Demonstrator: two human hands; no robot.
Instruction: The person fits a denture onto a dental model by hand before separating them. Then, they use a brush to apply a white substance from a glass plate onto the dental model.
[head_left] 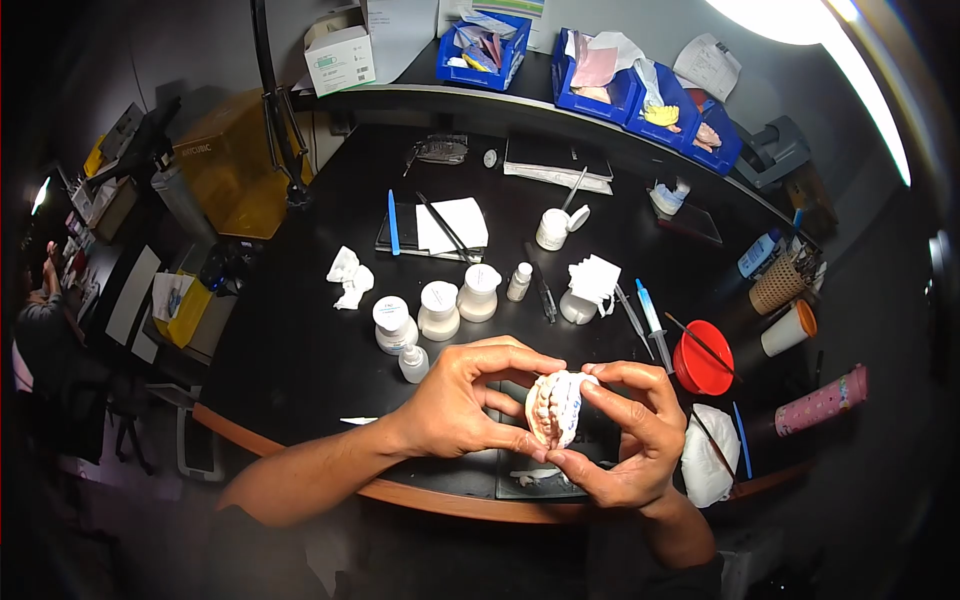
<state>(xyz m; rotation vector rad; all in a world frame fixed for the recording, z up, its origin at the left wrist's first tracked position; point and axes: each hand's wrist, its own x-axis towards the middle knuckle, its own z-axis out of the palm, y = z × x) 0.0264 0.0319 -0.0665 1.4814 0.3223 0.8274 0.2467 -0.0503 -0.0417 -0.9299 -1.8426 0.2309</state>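
Observation:
Between my two hands is a dental cast (566, 408), a tan half on the left set against a white half with blue marks on the right, the rows of teeth facing me. My left hand (470, 396) grips the tan side, thumb below and fingers behind. My right hand (632, 425) closes on the white side, fingertips at its top and thumb at its lower edge. Below the cast, a dark glossy slab (520, 478) lies at the table's front edge with whitish scraps on it. A small dropper bottle (413, 363) stands beside my left wrist.
Several white-lidded jars (439, 310) stand behind my left hand. To the right are a red bowl (703, 358) with a brush across it, a syringe (653, 322) and a crumpled white cloth (708, 465). Blue bins (597, 95) line the back shelf; a lamp (868, 75) hangs upper right.

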